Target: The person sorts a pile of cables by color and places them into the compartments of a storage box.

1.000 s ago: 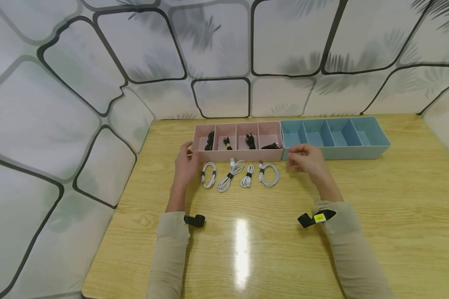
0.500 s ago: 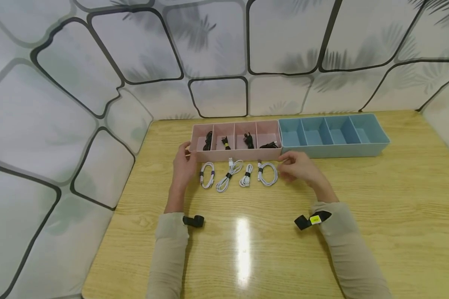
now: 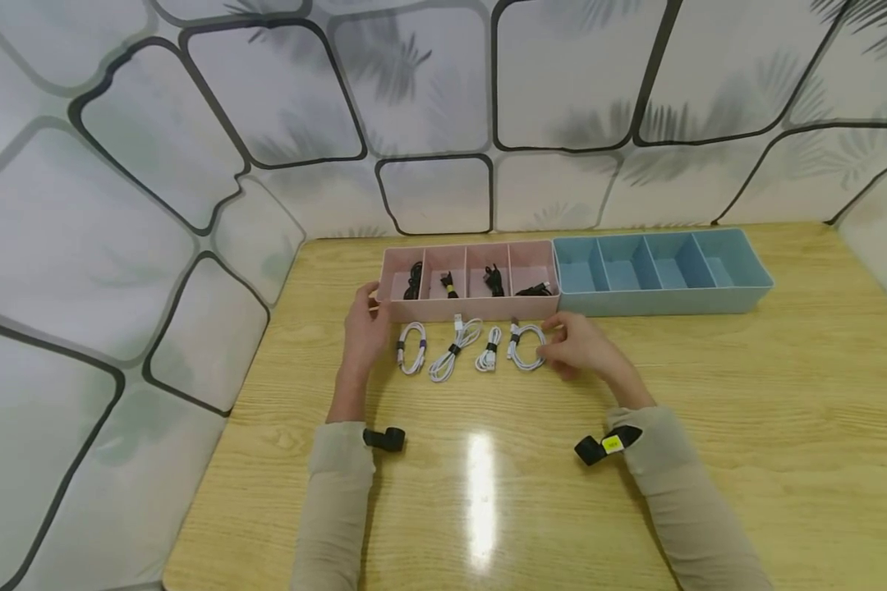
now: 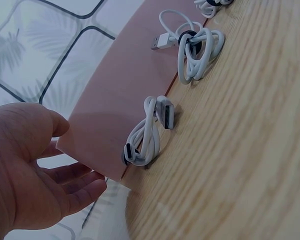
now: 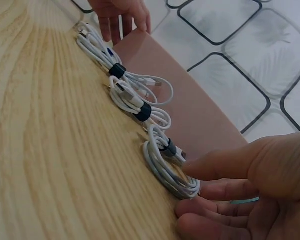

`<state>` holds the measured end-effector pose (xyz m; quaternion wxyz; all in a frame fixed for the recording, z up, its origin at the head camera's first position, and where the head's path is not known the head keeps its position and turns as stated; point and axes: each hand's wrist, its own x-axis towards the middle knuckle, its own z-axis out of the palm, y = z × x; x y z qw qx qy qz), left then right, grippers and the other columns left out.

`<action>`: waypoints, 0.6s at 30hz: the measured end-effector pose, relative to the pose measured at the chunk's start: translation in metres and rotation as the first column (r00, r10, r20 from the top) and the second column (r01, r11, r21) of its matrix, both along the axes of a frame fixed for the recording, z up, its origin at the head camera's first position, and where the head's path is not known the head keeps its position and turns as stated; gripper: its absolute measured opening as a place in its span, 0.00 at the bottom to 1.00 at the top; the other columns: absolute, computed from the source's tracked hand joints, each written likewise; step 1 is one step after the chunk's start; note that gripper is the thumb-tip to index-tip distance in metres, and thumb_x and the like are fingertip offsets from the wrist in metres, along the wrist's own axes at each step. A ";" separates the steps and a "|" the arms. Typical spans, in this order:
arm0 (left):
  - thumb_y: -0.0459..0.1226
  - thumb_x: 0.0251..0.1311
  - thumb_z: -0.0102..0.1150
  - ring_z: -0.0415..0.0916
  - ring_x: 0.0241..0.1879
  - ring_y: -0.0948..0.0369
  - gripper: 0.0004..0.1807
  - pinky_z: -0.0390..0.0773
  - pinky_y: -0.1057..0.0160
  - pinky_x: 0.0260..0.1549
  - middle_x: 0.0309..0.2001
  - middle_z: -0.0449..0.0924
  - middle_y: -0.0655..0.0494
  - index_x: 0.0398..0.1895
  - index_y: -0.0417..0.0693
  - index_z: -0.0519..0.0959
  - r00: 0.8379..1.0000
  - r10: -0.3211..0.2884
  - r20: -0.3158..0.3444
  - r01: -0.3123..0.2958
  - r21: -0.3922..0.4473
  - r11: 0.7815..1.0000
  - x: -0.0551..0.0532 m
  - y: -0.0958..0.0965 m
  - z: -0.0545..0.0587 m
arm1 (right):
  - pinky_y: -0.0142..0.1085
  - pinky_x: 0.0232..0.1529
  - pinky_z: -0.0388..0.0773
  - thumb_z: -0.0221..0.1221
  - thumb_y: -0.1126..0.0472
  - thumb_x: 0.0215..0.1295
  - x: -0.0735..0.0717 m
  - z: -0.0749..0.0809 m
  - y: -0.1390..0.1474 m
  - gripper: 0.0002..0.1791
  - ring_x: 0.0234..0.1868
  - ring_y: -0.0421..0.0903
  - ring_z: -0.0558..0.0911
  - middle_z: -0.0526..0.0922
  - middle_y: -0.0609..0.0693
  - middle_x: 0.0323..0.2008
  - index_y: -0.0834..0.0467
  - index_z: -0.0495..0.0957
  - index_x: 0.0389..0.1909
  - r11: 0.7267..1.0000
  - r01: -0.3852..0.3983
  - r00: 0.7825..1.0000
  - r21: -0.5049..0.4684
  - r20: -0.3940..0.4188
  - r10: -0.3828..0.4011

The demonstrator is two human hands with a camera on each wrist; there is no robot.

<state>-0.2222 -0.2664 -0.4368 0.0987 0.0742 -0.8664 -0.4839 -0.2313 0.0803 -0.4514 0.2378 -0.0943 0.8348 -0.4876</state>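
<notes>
A pink divided box (image 3: 473,309) holds black cables (image 3: 494,281) in its compartments. In front of it lies a row of coiled white cables, each with a dark strap. My left hand (image 3: 365,330) touches the box's left end, thumb by the front corner and fingers around the side, as the left wrist view shows. The nearest coil to it is the leftmost white cable (image 4: 145,135). My right hand (image 3: 578,346) is at the rightmost coiled white cable (image 5: 165,170), its outer edge between thumb and fingers. Part of that coil's edge is hidden behind the fingertips.
A blue divided box (image 3: 661,302) stands end to end with the pink one, its compartments holding nothing. Two more white cables (image 3: 454,349) lie between the outer coils. The wooden table (image 3: 429,509) meets a patterned backdrop (image 3: 436,193) behind the boxes.
My right hand has moved left and toward me, from the blue box's front to the rightmost white cable, whose coil has shifted slightly left. My left hand has stayed at the pink box.
</notes>
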 end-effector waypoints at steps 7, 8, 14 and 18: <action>0.35 0.73 0.46 0.73 0.58 0.42 0.24 0.72 0.47 0.59 0.61 0.71 0.32 0.69 0.37 0.64 1.000 0.001 -0.002 -0.001 -0.006 1.000 0.000 0.001 0.001 | 0.37 0.24 0.82 0.62 0.62 0.63 0.003 0.000 -0.003 0.19 0.21 0.43 0.78 0.80 0.54 0.24 0.71 0.74 0.50 0.996 0.026 0.999 0.081 -0.042 -0.022; 0.35 0.73 0.46 0.73 0.58 0.42 0.24 0.72 0.46 0.59 0.61 0.71 0.32 0.69 0.37 0.64 1.000 0.001 -0.003 -0.001 -0.008 1.000 0.000 0.001 0.000 | 0.37 0.24 0.82 0.62 0.63 0.63 0.003 0.000 -0.004 0.18 0.22 0.43 0.78 0.80 0.54 0.24 0.70 0.74 0.48 0.996 0.031 0.999 0.086 -0.046 -0.027; 0.35 0.73 0.46 0.74 0.57 0.41 0.24 0.73 0.46 0.58 0.60 0.72 0.32 0.69 0.37 0.64 1.000 0.001 -0.004 -0.001 -0.009 1.000 0.000 0.001 0.001 | 0.37 0.22 0.82 0.57 0.70 0.59 0.005 0.001 -0.005 0.14 0.22 0.44 0.79 0.79 0.57 0.27 0.72 0.74 0.45 0.995 0.058 0.996 0.087 -0.069 -0.052; 0.35 0.74 0.46 0.73 0.58 0.42 0.24 0.73 0.46 0.59 0.61 0.71 0.32 0.70 0.37 0.63 1.000 -0.001 0.004 0.001 0.000 1.000 0.000 0.000 0.000 | 0.36 0.22 0.82 0.55 0.71 0.58 0.006 0.002 -0.005 0.12 0.21 0.44 0.79 0.78 0.58 0.28 0.72 0.75 0.42 0.992 0.061 0.994 0.110 -0.092 -0.051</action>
